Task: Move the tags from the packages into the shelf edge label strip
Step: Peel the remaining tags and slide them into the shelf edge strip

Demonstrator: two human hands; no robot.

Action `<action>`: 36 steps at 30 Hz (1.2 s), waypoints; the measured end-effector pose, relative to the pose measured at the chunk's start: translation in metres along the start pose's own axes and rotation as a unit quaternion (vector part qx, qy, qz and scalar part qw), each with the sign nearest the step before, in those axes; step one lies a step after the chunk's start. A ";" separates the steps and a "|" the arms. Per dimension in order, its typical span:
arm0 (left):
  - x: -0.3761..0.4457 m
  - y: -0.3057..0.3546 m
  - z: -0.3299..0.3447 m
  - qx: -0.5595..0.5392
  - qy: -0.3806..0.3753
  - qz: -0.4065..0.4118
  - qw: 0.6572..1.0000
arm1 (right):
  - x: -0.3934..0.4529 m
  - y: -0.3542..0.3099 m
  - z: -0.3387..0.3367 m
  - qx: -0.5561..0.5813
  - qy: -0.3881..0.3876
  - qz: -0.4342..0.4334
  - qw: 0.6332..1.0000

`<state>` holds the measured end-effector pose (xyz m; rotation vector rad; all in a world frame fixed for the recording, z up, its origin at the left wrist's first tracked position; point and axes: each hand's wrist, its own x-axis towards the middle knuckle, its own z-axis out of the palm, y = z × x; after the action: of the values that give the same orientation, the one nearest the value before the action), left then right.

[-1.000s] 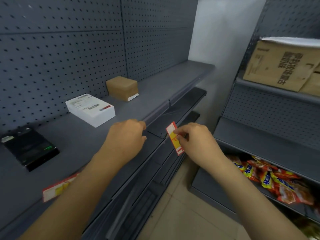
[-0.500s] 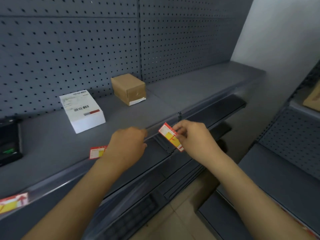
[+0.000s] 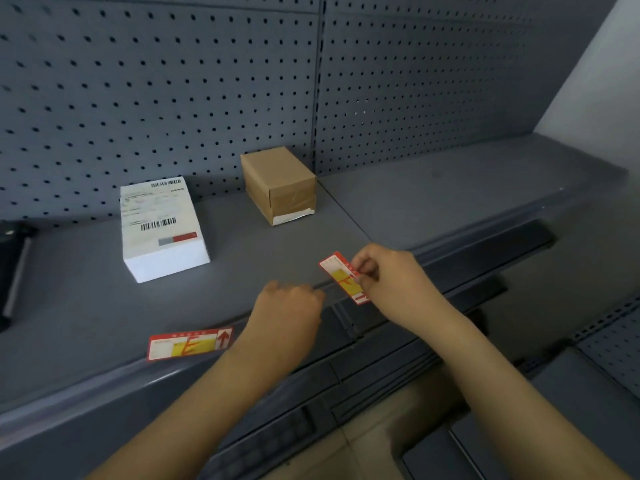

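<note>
My right hand (image 3: 391,277) pinches a red and yellow tag (image 3: 341,273) by its right end and holds it slanted just above the front edge of the grey shelf (image 3: 433,199). My left hand (image 3: 287,310) is curled at the label strip (image 3: 349,320), fingers on its edge; whether it grips the strip is unclear. A second red and yellow tag (image 3: 190,344) sits in the strip left of my left hand. A white package (image 3: 162,230) with barcodes and a brown cardboard package (image 3: 280,183) stand on the shelf behind.
A perforated grey back panel (image 3: 173,81) rises behind the shelf. A black object (image 3: 14,265) lies at the far left. Lower dark shelves (image 3: 485,258) step out below and to the right, and a tiled floor (image 3: 374,424) shows underneath.
The view has swung left and up, so the right-hand shelving with boxes and snacks left the frame. My right hand has carried the tag up towards the shelf edge; my left hand stays at the strip.
</note>
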<state>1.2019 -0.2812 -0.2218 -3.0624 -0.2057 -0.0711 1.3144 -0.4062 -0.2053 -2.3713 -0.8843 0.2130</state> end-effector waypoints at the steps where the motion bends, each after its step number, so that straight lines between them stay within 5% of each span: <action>1: 0.002 0.002 -0.001 0.007 -0.013 -0.001 1.000 | 0.004 0.003 -0.002 0.006 -0.005 -0.004 1.000; 19: 0.020 0.047 0.015 -0.055 0.026 -0.205 0.977 | 0.042 0.041 -0.010 0.082 -0.073 -0.191 0.975; 27: 0.017 0.057 0.017 -0.114 0.057 -0.231 0.965 | 0.044 0.055 0.000 0.110 -0.051 -0.254 0.959; 36: 0.008 0.057 0.015 -0.130 0.105 -0.229 0.959 | 0.042 0.066 0.028 -0.021 0.065 -0.354 0.933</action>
<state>1.2180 -0.3357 -0.2406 -3.1524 -0.9543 -0.4787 1.3736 -0.4057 -0.2644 -1.9176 -1.6088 -0.2522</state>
